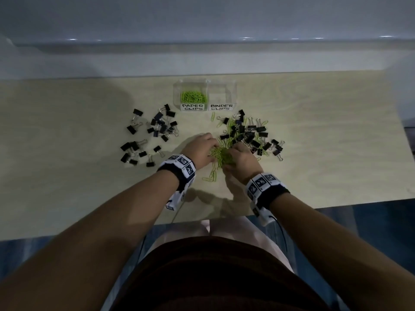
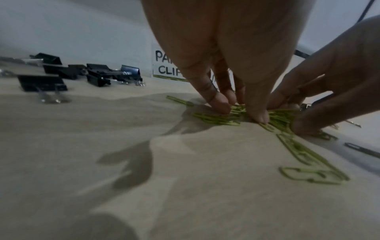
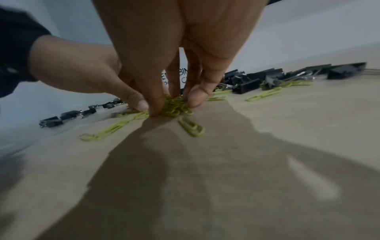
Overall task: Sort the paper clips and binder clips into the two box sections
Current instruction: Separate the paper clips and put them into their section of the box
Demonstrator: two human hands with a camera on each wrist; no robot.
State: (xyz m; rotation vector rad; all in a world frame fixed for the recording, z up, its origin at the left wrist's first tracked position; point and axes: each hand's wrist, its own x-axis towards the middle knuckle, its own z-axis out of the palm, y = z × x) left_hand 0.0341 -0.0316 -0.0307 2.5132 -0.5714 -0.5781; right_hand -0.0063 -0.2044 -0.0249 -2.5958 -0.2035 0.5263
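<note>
- A dark brown garment (image 1: 202, 272) on the person's torso fills the bottom of the head view, and two bare forearms reach from it over the near edge of the pale wood-grain worktop (image 1: 78, 187); each wrist carries a black band with white, black-patterned marker tiles (image 1: 179, 168).
- The left hand (image 1: 198, 151) and the right hand (image 1: 241, 160) meet around a bunch of lime-green wire paper clips (image 1: 223, 156), a little in from the middle of the near edge.
- In the left wrist view the left fingertips (image 2: 221, 105) curl down into the bunch, with the thumb on its near side, gathering it.
- In the right wrist view the right thumb and fingers (image 3: 196, 97) pinch the same bunch from both sides, low on the worktop.
- A few loose green paper clips (image 1: 211, 176) lie on the worktop just nearer the edge than the hands.
- Just beyond the right hand, toward the right edge, sits a mixed heap of black binder clips with silver wire handles (image 1: 253, 133) and more green paper clips.
- Toward the left edge lies a scatter of black binder clips alone (image 1: 152, 131), apart from the hands.
- At the middle of the far edge stands a clear plastic two-section box (image 1: 232, 90). Its left section, labelled "PAPER CLIPS", holds a pile of green paper clips (image 1: 193, 96); the right section is labelled "BINDER CLIPS".
</note>
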